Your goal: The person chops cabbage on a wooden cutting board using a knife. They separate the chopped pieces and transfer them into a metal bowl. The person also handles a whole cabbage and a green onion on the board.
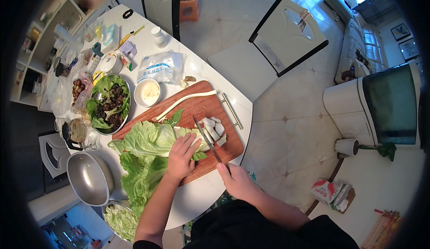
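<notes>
My left hand lies with its fingers pressed on a bunch of leafy lettuce on a wooden cutting board. In my right hand is the handle of a knife; its blade stands at the stem end of the leaves. Cut white stem pieces lie on the board just right of the blade. A long pale green-white stalk rests along the board's far side. More loose green leaves hang over the board's near left edge, beside my left forearm.
A metal bowl stands at the left, with a bowl of cut leaves below it. Beyond are a bowl of dark food and greens, a white bowl, a plastic bag and a white bottle. A chair stands beyond the table.
</notes>
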Available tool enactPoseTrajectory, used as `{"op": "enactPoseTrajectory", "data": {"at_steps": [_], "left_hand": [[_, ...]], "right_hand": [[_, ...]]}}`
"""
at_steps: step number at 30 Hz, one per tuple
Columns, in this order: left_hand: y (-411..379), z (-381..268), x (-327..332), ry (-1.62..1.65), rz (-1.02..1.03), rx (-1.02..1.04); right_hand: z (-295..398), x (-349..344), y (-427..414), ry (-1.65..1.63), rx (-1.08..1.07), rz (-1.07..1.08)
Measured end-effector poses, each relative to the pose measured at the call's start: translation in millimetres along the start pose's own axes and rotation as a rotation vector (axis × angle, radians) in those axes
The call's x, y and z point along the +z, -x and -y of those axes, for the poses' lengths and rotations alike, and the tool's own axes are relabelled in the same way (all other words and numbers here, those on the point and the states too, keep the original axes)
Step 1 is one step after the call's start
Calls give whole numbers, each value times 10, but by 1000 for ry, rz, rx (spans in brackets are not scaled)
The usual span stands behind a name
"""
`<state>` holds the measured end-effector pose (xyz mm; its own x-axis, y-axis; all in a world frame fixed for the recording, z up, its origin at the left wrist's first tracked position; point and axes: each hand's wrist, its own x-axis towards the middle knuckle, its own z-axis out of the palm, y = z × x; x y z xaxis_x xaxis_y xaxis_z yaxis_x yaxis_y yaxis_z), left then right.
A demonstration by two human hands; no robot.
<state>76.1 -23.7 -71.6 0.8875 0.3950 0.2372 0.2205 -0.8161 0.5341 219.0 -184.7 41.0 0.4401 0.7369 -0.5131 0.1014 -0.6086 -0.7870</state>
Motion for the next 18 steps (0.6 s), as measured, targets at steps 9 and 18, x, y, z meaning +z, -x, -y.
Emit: {"op": "enactPoseTrajectory", "data": {"at_steps": [9,18], "left_hand": [[19,-2,69,88,-124,-47],[17,23,97,86,-130,-32]], "right_hand": [[-191,259,104,46,47,8],[-268,386,-221,35,36,5]]}}
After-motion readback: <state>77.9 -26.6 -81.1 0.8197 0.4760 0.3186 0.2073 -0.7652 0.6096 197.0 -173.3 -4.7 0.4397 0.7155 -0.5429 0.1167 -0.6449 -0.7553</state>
